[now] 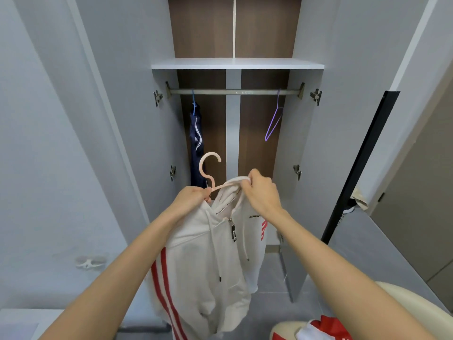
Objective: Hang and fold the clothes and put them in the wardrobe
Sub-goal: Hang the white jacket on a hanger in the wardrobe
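The seemingly limp white hoodie (pixel 208 253) was pinched at its collar by the right hand (pixel 261 192), the stiff pink hanger (pixel 201 166) gripped by the left hand (pixel 192 197).

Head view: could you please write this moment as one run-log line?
left hand grips pink hanger | right hand pinches white hoodie collar | rail: navy garment, purple hanger | hoodie not yet hung

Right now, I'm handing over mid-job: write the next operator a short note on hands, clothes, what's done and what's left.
Left hand grips the pink hanger at its neck; right hand pinches the white hoodie at the hood, over the hanger's arm.
Done: navy garment hangs on the rail.
To do: seat the hoodie, hook it on the rail; purple hanger is free; red-and-white garment lies lower right.
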`<action>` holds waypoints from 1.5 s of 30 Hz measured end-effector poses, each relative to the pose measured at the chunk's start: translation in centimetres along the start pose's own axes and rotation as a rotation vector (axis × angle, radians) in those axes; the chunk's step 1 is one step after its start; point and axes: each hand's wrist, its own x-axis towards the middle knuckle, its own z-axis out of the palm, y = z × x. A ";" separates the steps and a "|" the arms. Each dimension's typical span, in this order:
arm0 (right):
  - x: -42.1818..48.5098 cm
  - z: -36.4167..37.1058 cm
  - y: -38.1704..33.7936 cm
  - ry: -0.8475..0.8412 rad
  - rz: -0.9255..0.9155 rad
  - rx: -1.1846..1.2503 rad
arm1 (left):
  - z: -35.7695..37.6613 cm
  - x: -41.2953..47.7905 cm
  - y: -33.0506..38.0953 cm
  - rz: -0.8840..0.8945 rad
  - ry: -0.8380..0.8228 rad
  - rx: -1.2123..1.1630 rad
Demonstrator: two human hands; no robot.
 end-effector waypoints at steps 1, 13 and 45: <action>0.4 -0.5 0.3 0.025 0.071 0.066 | -0.1 -0.1 -0.1 -0.029 -0.001 -0.020; 0.9 -1.1 3.4 -0.346 0.056 0.232 | 1.2 -0.7 0.2 0.057 0.007 0.046; -0.3 -0.3 4.1 -0.041 -0.042 0.097 | -1.3 0.0 -0.5 -0.074 0.004 -0.107</action>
